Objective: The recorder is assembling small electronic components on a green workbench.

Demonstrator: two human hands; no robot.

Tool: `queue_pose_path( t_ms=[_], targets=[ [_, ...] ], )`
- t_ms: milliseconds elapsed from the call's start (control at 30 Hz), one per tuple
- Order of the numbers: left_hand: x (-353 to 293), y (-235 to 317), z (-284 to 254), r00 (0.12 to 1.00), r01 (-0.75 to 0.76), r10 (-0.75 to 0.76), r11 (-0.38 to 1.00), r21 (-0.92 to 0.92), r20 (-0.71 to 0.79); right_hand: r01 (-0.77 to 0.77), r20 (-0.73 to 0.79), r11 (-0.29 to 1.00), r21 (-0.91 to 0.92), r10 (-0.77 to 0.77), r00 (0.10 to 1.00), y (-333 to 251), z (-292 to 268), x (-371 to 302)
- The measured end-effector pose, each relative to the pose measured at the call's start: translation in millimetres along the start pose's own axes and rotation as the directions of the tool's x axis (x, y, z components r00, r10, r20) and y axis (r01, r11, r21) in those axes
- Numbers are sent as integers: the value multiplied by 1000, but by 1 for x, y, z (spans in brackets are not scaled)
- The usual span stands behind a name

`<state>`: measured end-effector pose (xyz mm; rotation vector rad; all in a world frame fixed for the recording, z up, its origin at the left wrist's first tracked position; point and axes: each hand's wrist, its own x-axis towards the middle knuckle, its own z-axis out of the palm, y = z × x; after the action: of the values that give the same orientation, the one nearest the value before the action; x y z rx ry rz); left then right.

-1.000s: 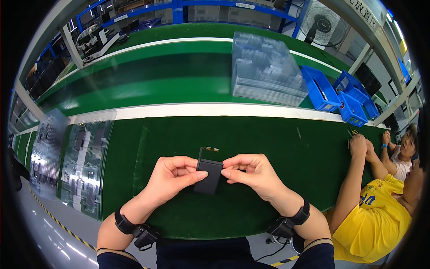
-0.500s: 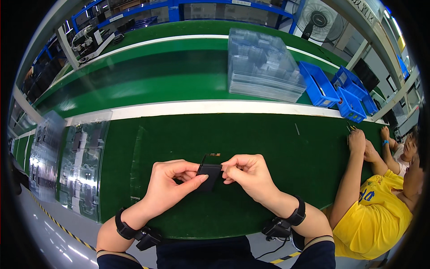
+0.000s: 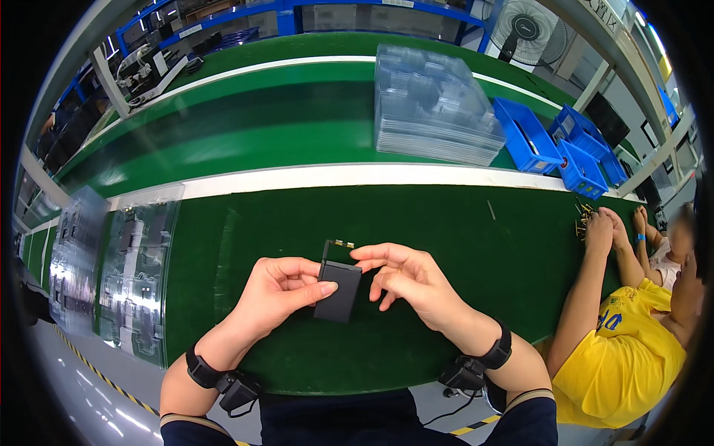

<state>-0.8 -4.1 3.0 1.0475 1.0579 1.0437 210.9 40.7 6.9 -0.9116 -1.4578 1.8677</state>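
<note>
A flat black phone battery is held over the green mat by my left hand, thumb on its face and fingers behind its left edge. From its top left corner a thin dark flex cable rises and bends right, ending in a small gold-coloured connector. My right hand is beside the battery's upper right, its fingers apart. The right index fingertip is close to the connector; whether it touches cannot be made out. Nothing shows in the right hand's grasp.
Clear plastic trays with black parts lie at the left, beside a tray stack. Another clear tray stack stands on the green belt. Blue bins are at the back right. A co-worker in yellow handles small gold-coloured pieces.
My right hand has let go of the battery's right side, and its fingers have spread. The battery now shows more of its face. The co-worker's hands have shifted near the gold-coloured pieces.
</note>
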Motion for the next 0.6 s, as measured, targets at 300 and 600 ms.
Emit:
queue_pose_path(
  t_ms=[300, 600],
  targets=[
    [-2, -3, 1, 997, -24, 25, 999, -24, 70, 92, 53, 989, 115, -99, 994, 9, 8, 2],
    [-4, -2, 3, 996, -48, 42, 996, 80, 73, -56, 48, 995, 84, 52, 997, -5, 9, 1]
  ],
)
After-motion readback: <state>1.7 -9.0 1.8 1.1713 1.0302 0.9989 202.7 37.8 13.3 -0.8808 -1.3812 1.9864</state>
